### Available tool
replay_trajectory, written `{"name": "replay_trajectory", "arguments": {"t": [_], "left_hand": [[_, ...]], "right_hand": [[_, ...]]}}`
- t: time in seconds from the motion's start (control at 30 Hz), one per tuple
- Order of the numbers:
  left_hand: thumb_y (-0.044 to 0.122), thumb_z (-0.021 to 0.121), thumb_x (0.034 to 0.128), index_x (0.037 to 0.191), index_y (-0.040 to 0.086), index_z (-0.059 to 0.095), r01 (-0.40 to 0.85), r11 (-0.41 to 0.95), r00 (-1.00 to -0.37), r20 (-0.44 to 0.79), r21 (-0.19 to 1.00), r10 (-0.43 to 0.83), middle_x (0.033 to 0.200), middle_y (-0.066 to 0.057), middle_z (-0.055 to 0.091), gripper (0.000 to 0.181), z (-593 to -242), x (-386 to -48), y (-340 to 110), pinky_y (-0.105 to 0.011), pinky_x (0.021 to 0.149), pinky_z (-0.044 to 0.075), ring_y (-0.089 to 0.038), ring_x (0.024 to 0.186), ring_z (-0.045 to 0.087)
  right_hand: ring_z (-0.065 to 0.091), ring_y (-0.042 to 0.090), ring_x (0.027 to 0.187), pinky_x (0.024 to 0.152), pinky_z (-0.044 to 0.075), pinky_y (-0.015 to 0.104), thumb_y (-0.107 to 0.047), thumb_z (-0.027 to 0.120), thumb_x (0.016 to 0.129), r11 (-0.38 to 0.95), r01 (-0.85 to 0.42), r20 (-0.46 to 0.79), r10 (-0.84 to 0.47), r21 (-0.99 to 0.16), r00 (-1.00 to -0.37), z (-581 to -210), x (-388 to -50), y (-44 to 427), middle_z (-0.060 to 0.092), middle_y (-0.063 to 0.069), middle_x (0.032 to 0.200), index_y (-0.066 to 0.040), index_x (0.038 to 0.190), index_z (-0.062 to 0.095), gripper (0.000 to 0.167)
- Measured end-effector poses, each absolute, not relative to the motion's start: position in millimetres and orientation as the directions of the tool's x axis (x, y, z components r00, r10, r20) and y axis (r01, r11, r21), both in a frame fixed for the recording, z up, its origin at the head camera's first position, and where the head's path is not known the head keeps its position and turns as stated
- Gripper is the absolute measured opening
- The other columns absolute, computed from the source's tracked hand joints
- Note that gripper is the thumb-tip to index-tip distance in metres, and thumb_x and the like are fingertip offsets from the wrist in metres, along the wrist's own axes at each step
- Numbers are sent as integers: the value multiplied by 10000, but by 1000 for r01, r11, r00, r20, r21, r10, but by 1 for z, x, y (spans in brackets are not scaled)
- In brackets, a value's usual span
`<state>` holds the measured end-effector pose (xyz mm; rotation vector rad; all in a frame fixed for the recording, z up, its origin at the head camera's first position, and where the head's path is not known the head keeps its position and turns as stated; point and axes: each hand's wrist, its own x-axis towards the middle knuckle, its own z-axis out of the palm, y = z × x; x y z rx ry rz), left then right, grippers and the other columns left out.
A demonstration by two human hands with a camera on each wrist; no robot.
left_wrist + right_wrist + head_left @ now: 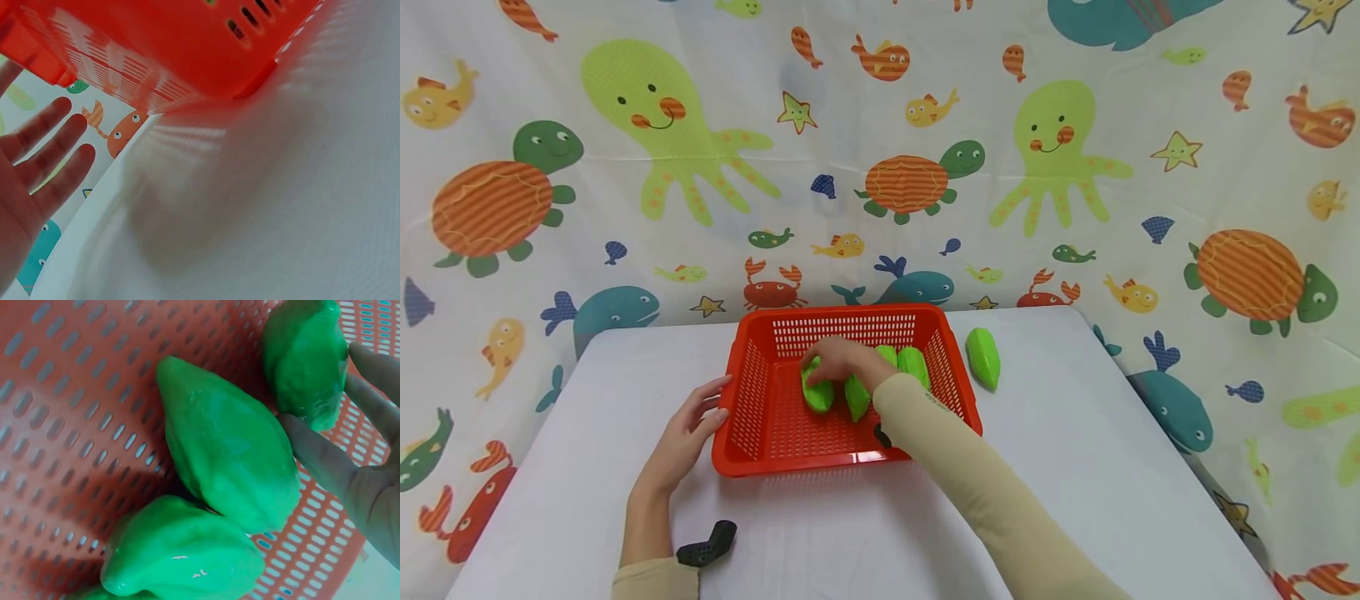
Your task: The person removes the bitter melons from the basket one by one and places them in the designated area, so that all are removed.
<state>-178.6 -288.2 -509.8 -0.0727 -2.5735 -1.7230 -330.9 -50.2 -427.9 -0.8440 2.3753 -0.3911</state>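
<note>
A red plastic basket (775,433) stands on the white table, with several ridged green fruits inside that look like star fruits. My right hand (838,358) reaches into it and grips the leftmost green fruit (818,396); in the right wrist view, that fruit (305,369) sits between thumb and fingers (375,403). Beside it lie another green fruit (228,447) and a third one (181,550). My left hand (683,433) touches the basket's left rim from outside, and its fingers (59,172) look straight in the left wrist view.
One more green fruit (982,358) lies on the table (1075,450), to the right of the basket. Behind the table hangs a curtain (842,125) printed with sea animals. A black wrist device (707,546) is worn at the left wrist.
</note>
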Motion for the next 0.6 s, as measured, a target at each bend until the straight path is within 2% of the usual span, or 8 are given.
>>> {"name": "replay_trajectory", "arguments": {"t": [0.23, 0.47, 0.6], "left_hand": [[360, 522, 1002, 1526, 227, 329, 63, 379, -998, 63, 923, 14, 1519, -73, 378, 573, -509, -178, -288, -193, 886, 472, -181, 1277, 426], [347, 521, 1004, 1525, 224, 333, 77, 379, -997, 76, 922, 18, 1514, -65, 385, 568, -510, -179, -288, -174, 878, 463, -160, 1269, 427], [346, 521, 1004, 1526, 224, 332, 77, 378, -997, 76, 922, 17, 1512, -68, 386, 569, -510, -180, -288, -170, 880, 460, -172, 1272, 427]], "right_hand": [[515, 183, 1043, 940, 459, 304, -251, 681, 922, 784, -419, -456, -611, -458, -646, -430, -326, -55, 583, 26, 1284, -147, 1366, 585, 466], [531, 184, 959, 792, 471, 266, -242, 677, 927, 781, -360, -486, -607, -509, -629, -435, -328, -54, 583, 13, 1157, -148, 1392, 562, 488], [530, 176, 985, 858, 472, 272, -259, 684, 922, 777, -380, -473, -615, -502, -631, -435, -328, -54, 599, 9, 1197, -151, 1385, 571, 488]]}}
